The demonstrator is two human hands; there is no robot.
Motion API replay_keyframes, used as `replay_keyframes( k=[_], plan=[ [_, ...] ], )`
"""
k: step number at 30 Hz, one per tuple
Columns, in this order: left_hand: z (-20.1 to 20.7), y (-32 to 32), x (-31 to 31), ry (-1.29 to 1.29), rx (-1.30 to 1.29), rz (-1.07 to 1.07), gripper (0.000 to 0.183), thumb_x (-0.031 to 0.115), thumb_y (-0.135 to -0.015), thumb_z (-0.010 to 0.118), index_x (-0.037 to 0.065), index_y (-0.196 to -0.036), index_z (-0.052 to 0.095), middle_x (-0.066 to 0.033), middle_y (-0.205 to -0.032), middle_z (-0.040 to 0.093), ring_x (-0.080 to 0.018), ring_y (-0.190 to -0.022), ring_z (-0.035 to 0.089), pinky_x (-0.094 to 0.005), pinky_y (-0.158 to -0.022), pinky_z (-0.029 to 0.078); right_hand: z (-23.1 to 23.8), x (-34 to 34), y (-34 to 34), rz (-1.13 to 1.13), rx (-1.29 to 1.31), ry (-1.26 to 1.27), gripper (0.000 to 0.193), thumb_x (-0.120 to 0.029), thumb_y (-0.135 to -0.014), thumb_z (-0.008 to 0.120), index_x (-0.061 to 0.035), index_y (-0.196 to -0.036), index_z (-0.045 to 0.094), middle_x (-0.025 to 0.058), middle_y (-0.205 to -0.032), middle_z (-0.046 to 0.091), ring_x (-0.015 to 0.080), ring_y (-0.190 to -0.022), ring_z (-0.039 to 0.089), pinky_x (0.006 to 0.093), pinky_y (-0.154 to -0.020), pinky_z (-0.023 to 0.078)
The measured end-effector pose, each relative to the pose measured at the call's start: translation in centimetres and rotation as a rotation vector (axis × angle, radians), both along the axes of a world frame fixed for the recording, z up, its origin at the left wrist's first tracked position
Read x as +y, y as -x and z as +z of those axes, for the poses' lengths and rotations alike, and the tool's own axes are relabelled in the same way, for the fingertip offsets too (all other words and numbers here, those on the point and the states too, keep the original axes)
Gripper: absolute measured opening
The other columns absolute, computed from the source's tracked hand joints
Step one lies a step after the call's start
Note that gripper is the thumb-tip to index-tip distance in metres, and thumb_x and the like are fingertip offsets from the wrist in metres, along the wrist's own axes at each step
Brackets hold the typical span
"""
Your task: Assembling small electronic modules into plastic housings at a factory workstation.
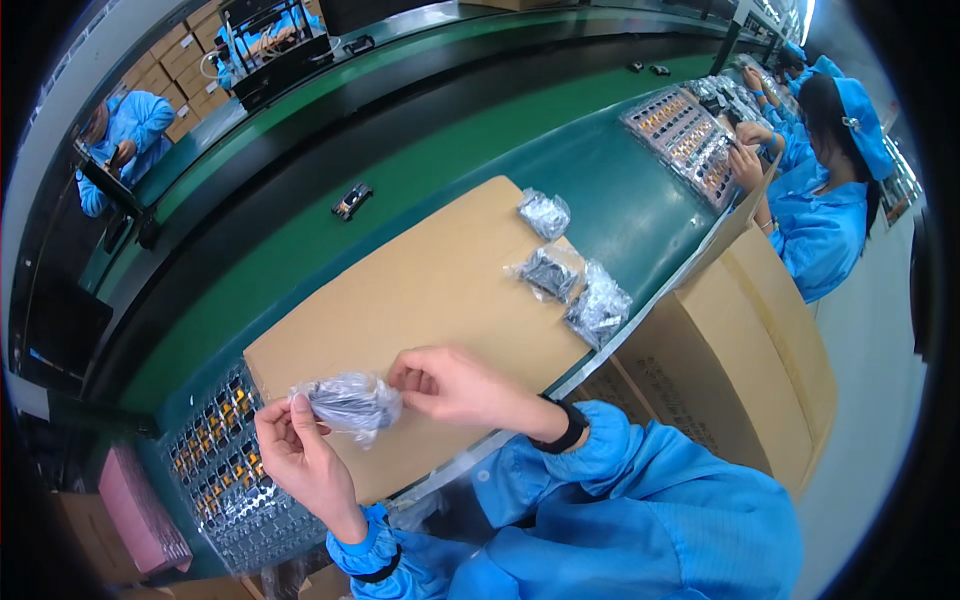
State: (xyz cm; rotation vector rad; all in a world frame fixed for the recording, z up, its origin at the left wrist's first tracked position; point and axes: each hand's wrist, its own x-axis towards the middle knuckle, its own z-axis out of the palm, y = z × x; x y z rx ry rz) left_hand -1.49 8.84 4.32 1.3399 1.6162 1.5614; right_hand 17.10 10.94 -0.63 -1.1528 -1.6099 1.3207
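Between my two hands, above the near left part of a flat cardboard sheet [400,290], is a clear plastic bag [350,403] with dark parts inside. My left hand [305,455] grips its left end, thumb on top. With fingers curled and pinched, my right hand [450,385] holds the bag's right end. What exactly the dark parts are, I cannot make out through the crinkled plastic. Toward the sheet's right edge lie more bagged parts: one bag [544,214] at the far corner, another bag [550,272] nearer, and a third bag [598,305] beside it.
Left of the sheet sits a clear tray [225,460] of small black and yellow parts. Beyond runs a green conveyor belt [270,260] carrying a small black device [352,201]. A large carton [740,340] stands at right, near a co-worker [820,220] beside another parts tray [680,140].
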Motion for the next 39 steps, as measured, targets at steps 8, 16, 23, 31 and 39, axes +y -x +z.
replay_keyframes(
  k=[8, 16, 23, 31, 39],
  plan=[
    [0.0, -1.7, 0.8, 0.053, 0.072, -0.290, 0.009, 0.002, -0.094, 0.059, -0.003, -0.101, 0.060, -0.0020, -0.082, 0.058, -0.0076, -0.076, 0.056, -0.0217, -0.070, 0.046, 1.6, -1.0, 0.8, 0.057, 0.356, 0.048, 0.042, -0.002, -0.081, 0.065, -0.0010, -0.123, 0.058, 0.0135, -0.104, 0.065, 0.0243, -0.104, 0.063, 0.0337, -0.083, 0.052],
    [1.4, -2.2, 1.8, 0.049, -0.148, -0.201, 0.022, 0.020, -0.102, 0.055, 0.002, -0.090, 0.057, -0.0007, -0.078, 0.057, -0.0054, -0.072, 0.051, -0.0209, -0.065, 0.043, -0.6, -0.1, 1.3, -0.170, -0.025, -0.130, 0.018, -0.007, -0.084, 0.063, 0.0030, -0.100, 0.061, 0.0133, -0.093, 0.065, 0.0198, -0.092, 0.065, 0.0364, -0.078, 0.051],
    [0.0, -1.4, 3.3, -0.074, -0.327, -0.102, 0.020, 0.021, -0.103, 0.051, 0.003, -0.094, 0.056, 0.0011, -0.083, 0.056, -0.0037, -0.076, 0.050, -0.0212, -0.067, 0.042, 0.3, 0.3, -0.1, -0.150, 0.641, 0.250, 0.011, -0.011, -0.100, 0.049, -0.0032, -0.106, 0.053, 0.0110, -0.095, 0.066, 0.0238, -0.085, 0.070, 0.0303, -0.065, 0.058],
    [-3.9, 1.9, 3.2, 0.143, -0.129, -0.084, 0.025, 0.021, -0.101, 0.054, 0.002, -0.118, 0.053, -0.0041, -0.090, 0.063, -0.0073, -0.081, 0.053, -0.0238, -0.070, 0.043, 1.9, -0.5, 0.3, -0.211, 0.695, 0.323, 0.014, -0.017, -0.103, 0.042, -0.0044, -0.105, 0.048, 0.0171, -0.105, 0.065, 0.0304, -0.080, 0.071, 0.0339, -0.056, 0.057],
    [-2.8, -1.0, -1.5, 0.158, -0.049, -0.205, 0.046, 0.021, -0.092, 0.067, 0.002, -0.131, 0.051, -0.0150, -0.116, 0.063, -0.0228, -0.104, 0.062, -0.0339, -0.085, 0.050, 1.8, 0.0, 1.7, -0.228, 0.708, 0.384, 0.019, -0.020, -0.104, 0.041, -0.0036, -0.109, 0.048, 0.0180, -0.101, 0.066, 0.0294, -0.079, 0.070, 0.0324, -0.052, 0.055]
  ],
)
